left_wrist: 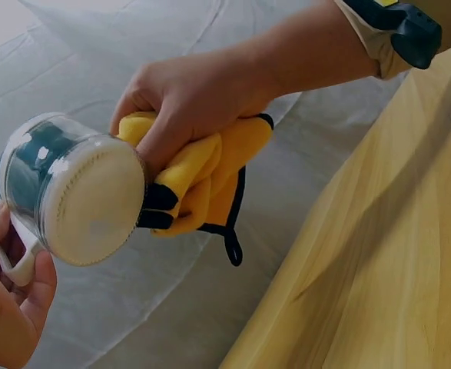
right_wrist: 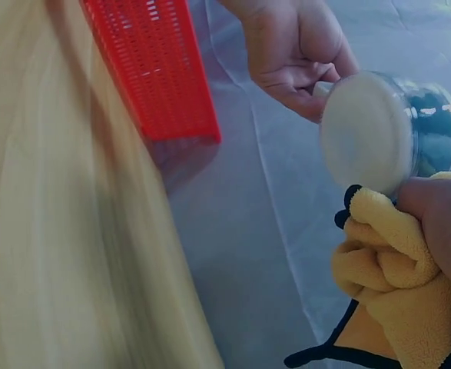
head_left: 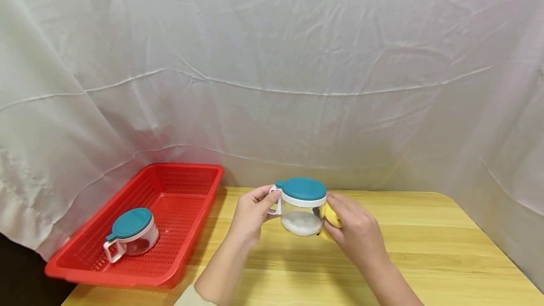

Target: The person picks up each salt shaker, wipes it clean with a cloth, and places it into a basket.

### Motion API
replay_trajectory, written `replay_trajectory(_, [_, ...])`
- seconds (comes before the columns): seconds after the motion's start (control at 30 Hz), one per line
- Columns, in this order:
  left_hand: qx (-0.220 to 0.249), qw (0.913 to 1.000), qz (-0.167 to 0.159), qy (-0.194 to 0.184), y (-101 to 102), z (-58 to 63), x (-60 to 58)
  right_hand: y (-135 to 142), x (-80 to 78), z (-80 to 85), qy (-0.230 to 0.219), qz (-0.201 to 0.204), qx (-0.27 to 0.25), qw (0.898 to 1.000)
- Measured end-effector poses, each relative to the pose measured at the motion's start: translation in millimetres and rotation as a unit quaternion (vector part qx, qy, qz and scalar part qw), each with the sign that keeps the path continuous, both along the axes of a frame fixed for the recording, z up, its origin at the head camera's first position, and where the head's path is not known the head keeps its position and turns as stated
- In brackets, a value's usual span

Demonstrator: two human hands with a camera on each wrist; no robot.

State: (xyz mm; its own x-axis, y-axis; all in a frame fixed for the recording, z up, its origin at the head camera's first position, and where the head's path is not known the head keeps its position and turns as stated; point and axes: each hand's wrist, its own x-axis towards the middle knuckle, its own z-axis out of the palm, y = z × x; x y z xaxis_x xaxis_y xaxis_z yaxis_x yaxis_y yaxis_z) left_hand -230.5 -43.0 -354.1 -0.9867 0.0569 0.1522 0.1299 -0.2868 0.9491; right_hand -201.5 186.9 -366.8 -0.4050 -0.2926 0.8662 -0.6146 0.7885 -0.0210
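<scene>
A clear glass jar (head_left: 302, 218) with a teal lid, white collar and white side handle is held up over the table. My left hand (head_left: 251, 211) grips its handle, thumb on top near the lid's tab. In my right hand (head_left: 356, 228) is a bunched yellow cloth (left_wrist: 202, 181) with black edging and a hanging loop, pressed against the side of the jar. The left wrist view shows the jar's pale round base and the cloth folded under the right fingers.
At the left stands a red perforated plastic basket (head_left: 204, 211). A second jar (head_left: 133, 237) with a teal lid and white handle lies inside it. The wooden table (head_left: 446, 249) extends to the right, with a pale fabric backdrop (head_left: 297, 60) behind.
</scene>
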Motion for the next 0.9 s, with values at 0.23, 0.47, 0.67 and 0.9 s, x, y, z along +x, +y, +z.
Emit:
replay_trajectory(0.23, [0.01, 0.9999, 0.012, 0.0, -5.5, 2.3, -1.4, -2.2, -5.2, -3.7, 0.004, 0.036, 0.019, 0.999])
replay_trajectory(0.47, [0.007, 0.9986, -0.052, 0.008, -9.5, 2.0, -1.4, 3.8, -7.2, -6.1, -0.067, 0.075, 0.003, 0.995])
replay_trajectory(0.67, [-0.006, 0.9951, -0.098, 0.013, -9.5, 1.8, -0.6, 9.7, -2.7, 1.2, -0.09, 0.084, -0.019, 0.992])
replay_trajectory(0.9, [-0.012, 0.9917, -0.126, 0.024, -11.6, 1.8, 1.8, 11.8, 1.0, 10.1, -0.068, 0.087, -0.027, 0.993])
